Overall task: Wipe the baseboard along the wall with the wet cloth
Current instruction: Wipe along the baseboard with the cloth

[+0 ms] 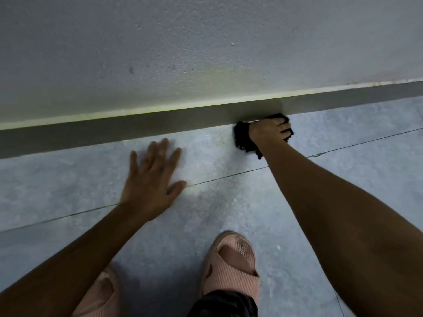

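A dark grey baseboard (137, 126) runs across the view where the textured wall (183, 42) meets the floor, rising slightly to the right. My right hand (270, 131) is closed on a black cloth (242, 138) and presses it against the foot of the baseboard right of centre. Part of the cloth hangs down onto the floor under my wrist. My left hand (153, 177) lies flat on the floor with its fingers spread, a little short of the baseboard and left of the cloth.
The floor (229, 202) is grey-blue tile with thin joint lines running across. My two feet in pink slippers (231, 264) stand at the bottom of the view, close behind my arms.
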